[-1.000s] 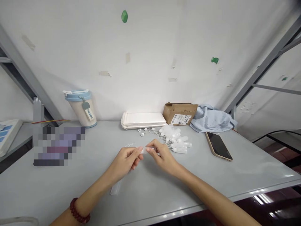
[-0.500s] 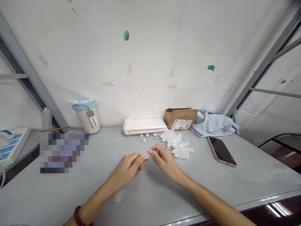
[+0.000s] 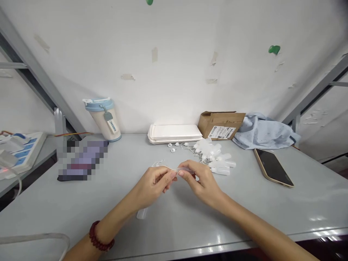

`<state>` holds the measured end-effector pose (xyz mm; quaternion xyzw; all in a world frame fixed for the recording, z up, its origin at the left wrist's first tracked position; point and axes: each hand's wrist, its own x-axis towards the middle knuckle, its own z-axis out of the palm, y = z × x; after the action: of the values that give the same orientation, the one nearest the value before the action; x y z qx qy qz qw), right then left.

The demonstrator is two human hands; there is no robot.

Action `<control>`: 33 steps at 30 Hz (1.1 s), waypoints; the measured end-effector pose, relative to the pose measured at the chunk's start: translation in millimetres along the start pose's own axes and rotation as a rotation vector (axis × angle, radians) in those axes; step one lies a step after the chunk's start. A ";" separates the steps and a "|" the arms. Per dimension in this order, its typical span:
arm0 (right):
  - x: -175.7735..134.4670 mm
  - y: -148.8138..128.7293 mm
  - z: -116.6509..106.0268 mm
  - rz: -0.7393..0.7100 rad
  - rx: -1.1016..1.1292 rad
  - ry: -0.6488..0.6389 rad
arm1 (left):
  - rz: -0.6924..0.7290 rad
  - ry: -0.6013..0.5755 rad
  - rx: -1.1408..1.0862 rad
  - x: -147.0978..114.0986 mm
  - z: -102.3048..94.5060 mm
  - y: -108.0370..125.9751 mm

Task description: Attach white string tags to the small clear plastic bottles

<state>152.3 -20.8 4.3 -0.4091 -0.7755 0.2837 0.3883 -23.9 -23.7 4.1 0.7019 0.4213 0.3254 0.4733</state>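
Note:
In the middle of the grey table, my left hand (image 3: 156, 183) and my right hand (image 3: 199, 179) meet fingertip to fingertip. The right hand is closed around a small translucent plastic tube (image 3: 185, 169), whose end points toward my left fingers. My left thumb and finger pinch at that end, and a thin white cord (image 3: 163, 165) runs out behind them; the exact part under the fingertips is hidden. Another clear tube (image 3: 141, 213) lies below my left wrist. Beyond my right hand is a pile of small translucent bottles (image 3: 217, 156) with thin cords, and several white caps (image 3: 173, 150) lie nearby.
Against the wall stand a tumbler (image 3: 104, 119), a stack of white flat packs (image 3: 175, 133), an opened cardboard box (image 3: 221, 125) and a blue cloth (image 3: 265, 130). A phone (image 3: 273, 167) lies right, a blurred-out device (image 3: 84, 159) left. A power strip (image 3: 27, 154) sits far left.
The camera view has shifted, so everything sits differently in the frame. More of the tube now lies along my right fingers. Both hands stay close together, pinching.

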 end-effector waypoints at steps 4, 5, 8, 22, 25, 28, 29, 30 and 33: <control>3.6 5.5 2.5 0.141 0.136 -0.028 | 0.084 0.053 0.265 0.4 0.0 -3.1; 4.5 7.7 3.0 0.164 0.162 -0.032 | 0.099 0.062 0.315 1.0 0.2 -3.8; 6.7 13.9 4.1 0.224 0.249 -0.040 | 0.147 0.065 0.398 2.9 1.0 -5.4; 4.1 11.3 6.5 -0.094 -0.098 -0.005 | -0.021 0.000 0.019 5.6 -5.2 -1.9; 2.5 16.4 6.6 -0.247 -0.279 0.001 | -0.059 0.010 -0.030 5.9 -5.0 1.7; 3.0 21.7 6.8 -0.259 -0.357 0.004 | -0.068 0.042 -0.043 5.9 -1.5 4.4; 3.5 22.7 7.1 -0.247 -0.356 0.001 | -0.062 0.060 -0.045 5.9 0.0 4.6; 4.0 23.1 7.3 -0.233 -0.343 -0.001 | -0.058 0.079 -0.045 5.9 1.3 4.5; 5.6 20.7 7.7 -0.185 -0.257 -0.008 | -0.066 0.123 -0.046 5.8 3.8 3.1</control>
<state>152.4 -6.5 -13.4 -0.3812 -0.8412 0.1468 0.3543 -17.2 -20.6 6.0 0.6554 0.4648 0.3618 0.4729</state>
